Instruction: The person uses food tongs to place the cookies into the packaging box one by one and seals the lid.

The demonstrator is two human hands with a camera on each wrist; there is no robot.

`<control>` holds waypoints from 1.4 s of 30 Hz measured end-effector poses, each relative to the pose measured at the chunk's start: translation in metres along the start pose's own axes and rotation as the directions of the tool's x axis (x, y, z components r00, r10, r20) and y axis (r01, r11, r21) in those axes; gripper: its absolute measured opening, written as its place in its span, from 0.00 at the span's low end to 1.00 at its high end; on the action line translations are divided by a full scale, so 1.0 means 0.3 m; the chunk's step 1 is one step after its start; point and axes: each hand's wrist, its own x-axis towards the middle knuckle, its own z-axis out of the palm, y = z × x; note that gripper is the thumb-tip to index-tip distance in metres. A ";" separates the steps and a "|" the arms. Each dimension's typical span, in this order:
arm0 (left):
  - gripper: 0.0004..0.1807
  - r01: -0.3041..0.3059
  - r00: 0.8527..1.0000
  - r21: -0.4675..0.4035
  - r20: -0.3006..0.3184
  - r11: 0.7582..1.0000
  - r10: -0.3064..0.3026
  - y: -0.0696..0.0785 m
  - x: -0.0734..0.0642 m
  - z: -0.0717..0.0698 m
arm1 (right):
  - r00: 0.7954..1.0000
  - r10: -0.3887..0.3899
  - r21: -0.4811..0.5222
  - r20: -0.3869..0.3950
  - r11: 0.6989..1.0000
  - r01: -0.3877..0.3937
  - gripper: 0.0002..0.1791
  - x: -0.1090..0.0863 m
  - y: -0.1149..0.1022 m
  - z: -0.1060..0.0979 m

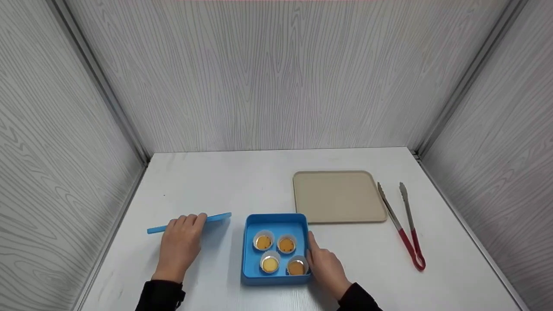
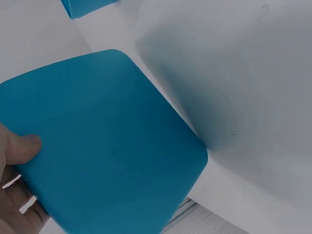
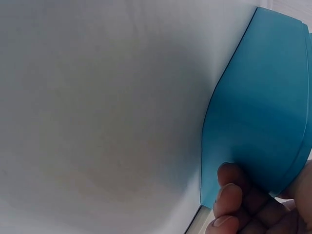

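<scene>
My left hand [image 1: 180, 244] grips a flat blue lid [image 1: 219, 217] by its edge, tilted above the table left of the box. In the left wrist view, the thumb lies across the face of the lid [image 2: 112, 141] and the fingers go behind it. My right hand [image 1: 326, 268] holds the right side of an uncovered square blue box [image 1: 276, 280]. Fingertips [image 3: 229, 195] meet the outer wall of the box [image 3: 263, 97] in the right wrist view. Inside sit several small foil cups of yellow-orange tarts, one being a paler tart [image 1: 270, 264].
A beige rectangular tray [image 1: 339, 196] lies behind and right of the box. Beside its right edge, metal tongs with red handles [image 1: 408, 242] rest spread apart. Grey wood-grain panels [image 1: 276, 77] border the white table [image 1: 216, 177] at the back and sides.
</scene>
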 end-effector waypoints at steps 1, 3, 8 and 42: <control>0.21 0.003 1.000 -0.005 0.001 1.000 -0.003 0.003 0.002 -0.005 | 1.000 -0.002 -0.003 0.001 1.000 0.002 0.32 0.001 0.000 -0.001; 0.22 0.011 1.000 -0.016 0.001 1.000 -0.011 0.011 0.004 -0.016 | 1.000 0.005 -0.002 0.009 1.000 -0.005 0.32 0.003 0.000 -0.001; 0.27 0.032 0.999 -0.042 0.001 0.999 -0.032 0.036 0.020 -0.051 | 1.000 0.012 0.011 0.023 1.000 -0.012 0.32 0.002 -0.002 -0.001; 0.32 -0.110 0.994 -0.099 -0.037 0.989 0.107 0.221 0.170 -0.272 | 0.985 -0.028 -0.035 -0.170 0.999 0.023 0.33 0.012 0.019 -0.039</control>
